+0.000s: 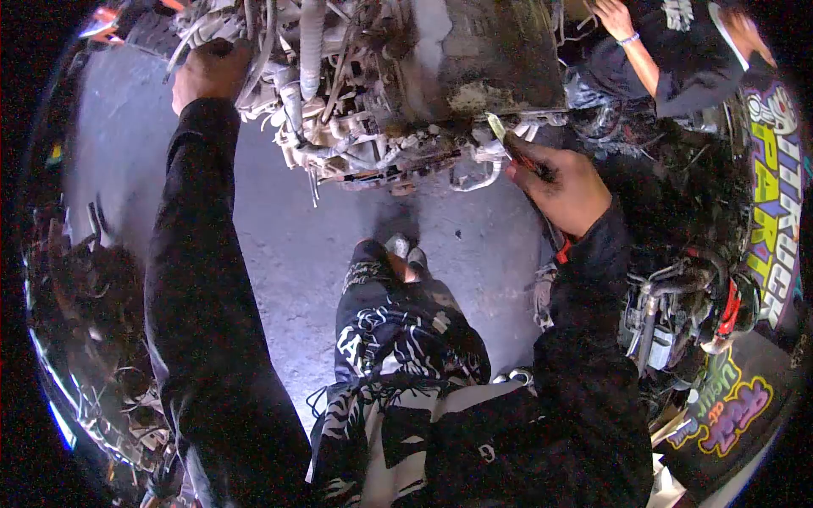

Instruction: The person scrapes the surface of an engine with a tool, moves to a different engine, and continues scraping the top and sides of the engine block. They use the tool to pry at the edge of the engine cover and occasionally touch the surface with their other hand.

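A dirty engine assembly (364,140) with hoses, pipes and cables fills the top middle of the head view. My left hand (212,72) is closed at its left side, among the hoses; a pale cable (185,44) curves beside the knuckles. What its fingers grip is hidden, so I cannot tell what it is. In my right hand (569,188) is a hand tool (498,129) with a slim, pale metal tip and red-and-black handle. Its tip points up-left at the engine's lower right edge, near a light curved metal bracket (481,176). Dark grime marks this hand.
A person's hand (614,17) and dark sleeve are at the upper right, beside the engine. Greasy machine parts (660,313) crowd the right side, and tangled parts (97,339) the left. A lettered banner (772,203) hangs far right. Grey floor (288,254) lies below.
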The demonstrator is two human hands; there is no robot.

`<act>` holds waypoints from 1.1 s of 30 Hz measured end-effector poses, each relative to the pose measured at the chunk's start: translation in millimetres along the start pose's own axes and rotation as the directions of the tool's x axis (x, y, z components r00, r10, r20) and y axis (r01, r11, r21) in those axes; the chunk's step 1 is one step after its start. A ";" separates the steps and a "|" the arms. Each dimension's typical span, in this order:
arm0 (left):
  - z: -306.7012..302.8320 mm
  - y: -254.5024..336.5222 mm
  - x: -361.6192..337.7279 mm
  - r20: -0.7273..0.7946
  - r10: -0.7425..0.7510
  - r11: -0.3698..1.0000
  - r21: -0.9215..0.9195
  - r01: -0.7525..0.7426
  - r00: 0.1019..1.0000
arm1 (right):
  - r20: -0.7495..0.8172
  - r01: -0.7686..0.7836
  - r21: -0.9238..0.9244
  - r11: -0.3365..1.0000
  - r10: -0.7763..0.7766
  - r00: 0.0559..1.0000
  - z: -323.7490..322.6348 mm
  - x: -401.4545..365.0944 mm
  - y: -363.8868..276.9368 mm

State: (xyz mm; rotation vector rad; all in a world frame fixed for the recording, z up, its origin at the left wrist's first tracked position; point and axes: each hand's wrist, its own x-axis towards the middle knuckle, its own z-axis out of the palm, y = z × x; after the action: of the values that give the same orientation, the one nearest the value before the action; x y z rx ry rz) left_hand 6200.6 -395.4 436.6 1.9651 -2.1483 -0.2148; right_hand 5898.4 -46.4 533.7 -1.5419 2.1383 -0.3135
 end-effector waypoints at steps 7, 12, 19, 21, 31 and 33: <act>2.1 2.6 -8.4 -0.027 0.105 0.991 0.089 -0.102 0.994 | -0.104 0.058 0.047 0.997 -0.053 0.993 5.5 3.9 -0.1; -3.3 9.0 -9.2 0.005 0.039 0.999 0.003 -0.039 0.999 | -0.061 0.032 0.028 0.999 -0.030 0.998 5.4 4.7 -4.4; 3.6 0.8 -0.2 -0.005 0.049 0.999 0.021 -0.049 0.999 | -0.083 0.046 0.056 0.997 -0.041 0.996 6.7 1.2 -2.4; 8.4 0.3 1.5 -0.007 0.066 0.997 0.032 -0.065 0.998 | -0.066 0.022 -0.019 1.000 -0.023 0.998 2.5 8.0 -3.7; -3.7 4.6 -4.8 -0.010 0.030 1.000 -0.008 -0.030 1.000 | -0.110 0.063 0.000 0.998 -0.063 0.992 4.8 2.6 0.0; -4.5 1.5 -3.4 -0.014 0.035 0.998 -0.043 -0.035 0.999 | -0.049 0.020 0.020 1.000 -0.019 0.999 4.5 -3.9 1.3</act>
State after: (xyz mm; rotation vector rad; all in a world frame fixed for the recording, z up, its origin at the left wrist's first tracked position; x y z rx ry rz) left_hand 6200.6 -391.7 441.1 1.8986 -2.1500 -0.2393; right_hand 5900.6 -41.9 530.2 -1.5595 2.1522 -0.3823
